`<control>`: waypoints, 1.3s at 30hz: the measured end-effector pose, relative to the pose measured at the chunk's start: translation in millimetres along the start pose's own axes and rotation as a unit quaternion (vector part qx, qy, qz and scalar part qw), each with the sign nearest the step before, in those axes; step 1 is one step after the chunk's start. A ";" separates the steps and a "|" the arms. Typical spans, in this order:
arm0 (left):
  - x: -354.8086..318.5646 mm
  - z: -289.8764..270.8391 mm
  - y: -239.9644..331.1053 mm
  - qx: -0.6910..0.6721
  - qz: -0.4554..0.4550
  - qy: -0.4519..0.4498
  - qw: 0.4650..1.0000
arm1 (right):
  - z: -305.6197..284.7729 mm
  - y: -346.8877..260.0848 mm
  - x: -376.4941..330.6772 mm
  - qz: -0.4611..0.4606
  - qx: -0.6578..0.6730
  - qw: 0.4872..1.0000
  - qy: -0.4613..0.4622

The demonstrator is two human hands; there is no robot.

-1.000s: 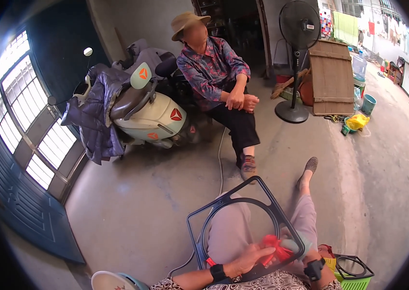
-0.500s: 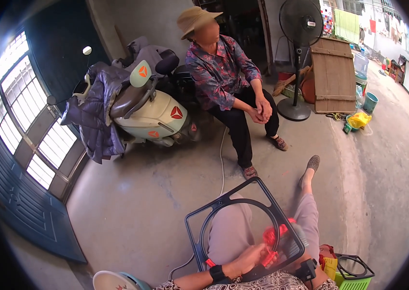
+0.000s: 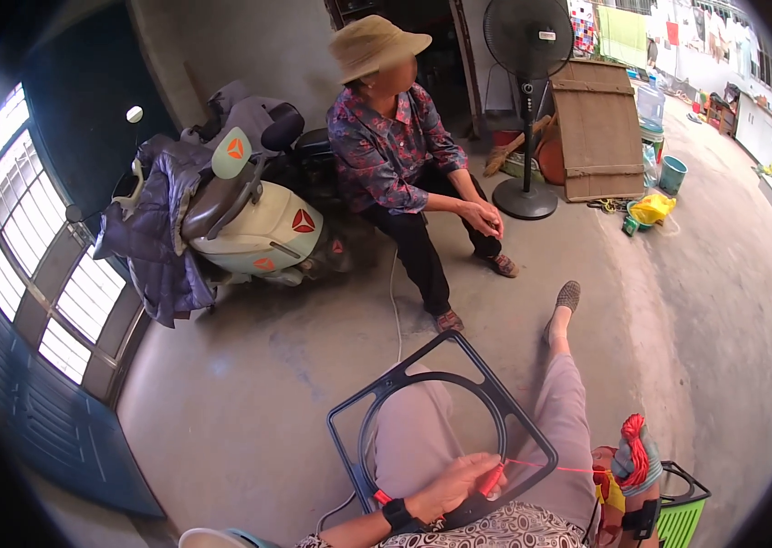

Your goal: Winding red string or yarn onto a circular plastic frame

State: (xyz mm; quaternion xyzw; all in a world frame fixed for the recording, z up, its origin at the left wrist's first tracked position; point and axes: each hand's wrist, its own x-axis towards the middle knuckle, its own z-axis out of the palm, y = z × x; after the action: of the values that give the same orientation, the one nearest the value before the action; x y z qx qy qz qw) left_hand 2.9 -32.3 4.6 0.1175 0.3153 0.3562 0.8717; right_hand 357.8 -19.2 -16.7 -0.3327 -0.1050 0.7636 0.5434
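A black square frame (image 3: pixel 521 413) with a round ring inside it rests tilted over my lap. My left hand (image 3: pixel 459 482) is closed at the ring's near right side, where red cord (image 3: pixel 493 480) is wound around the rim; its thumb and fingers pinch at this winding. A second red winding (image 3: pixel 382 496) shows on the near left of the frame. Out to the right, my right hand (image 3: pixel 623 468), in a grey glove, grips a bundle of red cord (image 3: pixel 638 446). One strand runs taut between the bundle and the winding.
At my right stands a green basket (image 3: pixel 683 524) with another black frame (image 3: pixel 678 480) on top. A pale bucket (image 3: pixel 208 539) is at the lower left. Ahead sits a person (image 3: pixel 404 155) in a hat, beside a scooter (image 3: pixel 258 228) and a standing fan (image 3: pixel 526 119).
My right hand has swung out to the right from the ring with the cord bundle, drawing the strand straight. My left hand stays at the winding. The whole view has shifted slightly.
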 end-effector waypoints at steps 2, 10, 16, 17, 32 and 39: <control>1.4 2.2 -2.5 0.026 0.023 0.008 0.999 | -2.7 -0.5 -1.7 -0.018 -0.011 1.000 0.022; -1.6 8.2 0.1 0.062 0.017 0.028 0.998 | 37.7 45.8 21.6 0.084 -0.294 0.950 -0.059; -0.9 -4.9 -5.2 0.093 0.041 0.007 0.995 | 124.1 78.2 48.3 0.079 -0.383 0.880 -0.269; -2.3 -0.8 -3.4 0.094 0.039 0.006 0.995 | 140.8 78.3 44.3 0.026 -0.258 0.937 -0.235; 7.0 -7.8 -8.8 0.062 -0.013 0.060 0.996 | 111.3 130.0 74.7 0.176 0.013 0.950 -0.258; -3.3 -4.9 -0.5 -0.003 -0.027 -0.027 0.999 | 54.9 51.6 66.5 -0.008 0.272 0.961 -0.048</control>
State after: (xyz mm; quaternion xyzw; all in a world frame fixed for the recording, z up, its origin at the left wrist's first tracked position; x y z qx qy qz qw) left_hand -1.7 -35.0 2.1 0.1162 0.2933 0.3297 0.8898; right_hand 272.0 31.7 -28.2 -0.1348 0.0782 0.7741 0.6135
